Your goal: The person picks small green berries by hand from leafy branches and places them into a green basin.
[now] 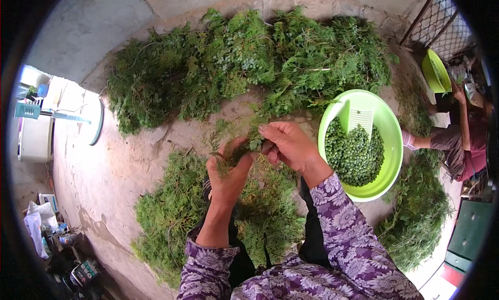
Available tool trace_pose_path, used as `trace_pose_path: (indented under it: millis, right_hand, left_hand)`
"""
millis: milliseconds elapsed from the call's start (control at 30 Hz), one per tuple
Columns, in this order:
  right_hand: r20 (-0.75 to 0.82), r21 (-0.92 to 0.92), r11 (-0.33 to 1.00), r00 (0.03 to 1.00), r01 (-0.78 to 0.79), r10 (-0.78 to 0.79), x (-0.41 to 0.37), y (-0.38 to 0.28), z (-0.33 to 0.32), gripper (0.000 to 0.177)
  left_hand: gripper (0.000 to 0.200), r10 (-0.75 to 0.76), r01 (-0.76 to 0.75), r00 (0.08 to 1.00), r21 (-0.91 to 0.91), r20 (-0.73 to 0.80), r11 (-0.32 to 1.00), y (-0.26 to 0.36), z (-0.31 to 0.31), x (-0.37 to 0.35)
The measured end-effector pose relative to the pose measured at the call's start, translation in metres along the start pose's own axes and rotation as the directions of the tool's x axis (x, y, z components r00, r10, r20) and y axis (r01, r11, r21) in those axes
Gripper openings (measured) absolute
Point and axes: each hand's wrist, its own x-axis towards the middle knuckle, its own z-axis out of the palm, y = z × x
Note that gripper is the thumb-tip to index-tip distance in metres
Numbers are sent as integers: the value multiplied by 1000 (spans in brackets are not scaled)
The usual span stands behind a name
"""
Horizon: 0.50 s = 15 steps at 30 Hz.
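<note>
Near the middle of the head view, my left hand (228, 170) is closed around a small green sprig (223, 155), whose feathery leaves stick out past the fingers. My right hand (287, 147) touches the same sprig from the right, its thumb and fingers pinched on the tip. To the right of my right hand stands a light green basin (391, 144) with a ridged washboard part (360, 118). Many small green berries (356, 155) lie in it. A long heap of green branches (228, 66) stretches beyond my hands.
More cut branches (169, 211) lie around my legs, and another pile (416, 217) is at the lower right. A seated person (465, 139) is at the right edge, by a second green basin (435, 71). A round-based stand (96, 122) is at left.
</note>
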Motion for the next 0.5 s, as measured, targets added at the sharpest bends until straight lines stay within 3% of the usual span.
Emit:
trace_pose_path:
  millis: [33, 167, 233, 267, 333, 500]
  right_hand:
    - [1, 0, 1000, 1000, -1, 1, 0, 0, 0, 34]
    - [-7, -77, 997, 1000, -14, 13, -1, -1, -1, 36]
    - [-23, -105, 994, 1000, 0, -2, -1, -2, -1, 36]
    - [-38, -85, 996, 999, 13, -16, -4, -7, 1, 34]
    - [-52, -65, 998, 998, 27, -30, -4, -8, 1, 31]
    - [-17, 30, 987, 988, 156, -155, 0, -8, -13, 32]
  left_hand:
    - [27, 44, -40, 999, 120, -25, 992, 0, 0, 0]
    - [25, 18, -12, 999, 169, -34, 986, 3, -1, 0]
    - [26, -159, 151, 982, -88, -100, 985, 5, 0, -3]
    - [26, -159, 150, 982, -88, -100, 985, 5, -1, -1]
    - [19, -360, 352, 932, -377, 52, 857, 4, -7, 2]
    - [12, -364, 384, 918, -590, 159, 710, 5, -10, 5]
